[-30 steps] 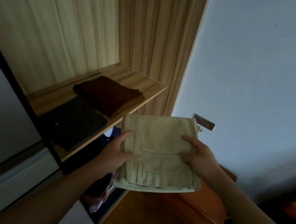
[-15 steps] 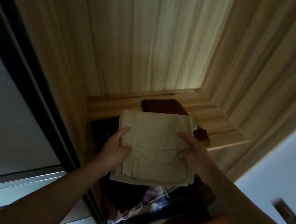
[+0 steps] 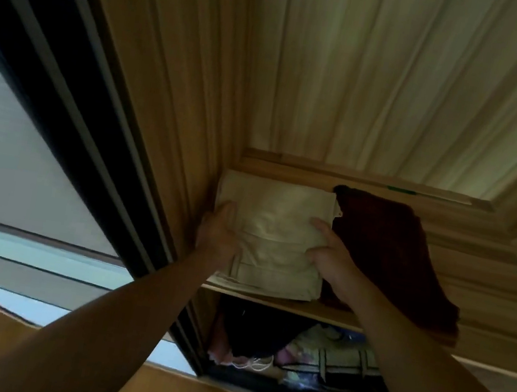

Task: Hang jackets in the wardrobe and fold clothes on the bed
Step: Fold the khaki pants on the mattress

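Trousers (image 3: 273, 232) lie on the shelf (image 3: 300, 309), left hand (image 3: 216, 236) and right hand (image 3: 330, 258) gripping the sides; best withdraw fingers flat, keeping folds.

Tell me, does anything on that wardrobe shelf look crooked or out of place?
The dark red folded garment lies askew, angled to the shelf, its near corner seemingly hanging over the front edge. The beige folded garment, held by the left hand and right hand, sits square in the corner.
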The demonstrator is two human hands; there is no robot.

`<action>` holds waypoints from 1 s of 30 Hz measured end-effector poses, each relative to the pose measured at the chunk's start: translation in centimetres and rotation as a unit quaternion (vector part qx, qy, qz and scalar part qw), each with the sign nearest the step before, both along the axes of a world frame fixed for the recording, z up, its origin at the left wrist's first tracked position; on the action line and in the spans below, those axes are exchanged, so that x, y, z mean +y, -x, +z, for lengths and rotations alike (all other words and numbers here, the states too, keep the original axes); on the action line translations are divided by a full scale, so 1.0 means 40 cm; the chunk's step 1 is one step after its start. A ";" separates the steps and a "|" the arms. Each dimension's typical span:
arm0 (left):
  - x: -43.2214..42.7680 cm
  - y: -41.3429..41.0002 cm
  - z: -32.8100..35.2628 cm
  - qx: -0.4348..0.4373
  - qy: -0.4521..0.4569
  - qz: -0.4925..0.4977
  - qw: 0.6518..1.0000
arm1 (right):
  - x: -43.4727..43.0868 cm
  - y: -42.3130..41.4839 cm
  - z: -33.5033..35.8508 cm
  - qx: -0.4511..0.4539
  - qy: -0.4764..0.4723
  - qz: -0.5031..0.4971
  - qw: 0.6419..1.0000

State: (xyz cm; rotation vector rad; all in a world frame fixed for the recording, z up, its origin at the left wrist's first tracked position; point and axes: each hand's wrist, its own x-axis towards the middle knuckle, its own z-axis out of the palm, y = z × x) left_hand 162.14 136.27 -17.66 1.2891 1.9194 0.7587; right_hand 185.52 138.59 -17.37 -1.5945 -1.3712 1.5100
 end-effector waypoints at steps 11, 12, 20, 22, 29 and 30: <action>0.023 0.010 -0.115 0.231 -0.016 -0.023 0.972 | 0.026 0.004 -0.167 -0.315 -0.123 0.115 0.934; 0.035 0.011 -0.120 0.266 -0.025 -0.039 0.963 | 0.039 0.005 -0.168 -0.345 -0.158 0.105 0.919; 0.132 0.000 -0.218 0.391 -0.003 -0.124 0.912 | 0.134 0.095 -0.209 -0.442 -0.250 0.184 0.842; 0.141 0.012 -0.262 0.371 0.028 -0.120 0.920 | 0.135 0.092 -0.261 -0.428 -0.223 0.177 0.858; 0.182 0.021 -0.286 0.368 0.009 -0.127 0.921 | 0.168 0.099 -0.318 -0.415 -0.205 0.153 0.873; 0.185 0.020 -0.285 0.364 0.008 -0.126 0.923 | 0.171 0.100 -0.319 -0.414 -0.205 0.151 0.874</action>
